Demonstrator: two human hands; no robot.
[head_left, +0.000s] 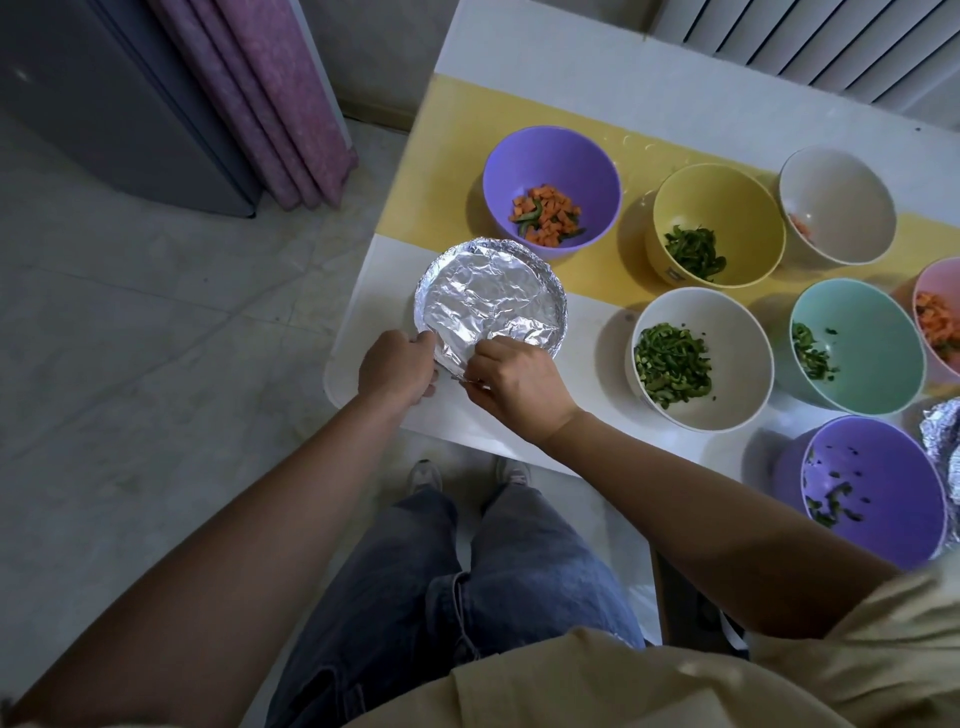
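A round dish covered with crinkled silver foil (491, 291) stands near the table's left front corner. My left hand (397, 366) grips its near left rim, fingers curled round the foil edge. My right hand (514, 384) pinches the foil at the near rim, just right of the left hand. Both hands hide the nearest part of the rim.
The white and yellow table (519, 104) bears several bowls to the right: a purple bowl (553, 189) with carrot and green pieces, a yellow bowl (719, 223), a white bowl (701, 358) of chopped greens, a teal bowl (857, 345), another purple bowl (872, 488). A grey cabinet (104, 104) stands on the floor at the left.
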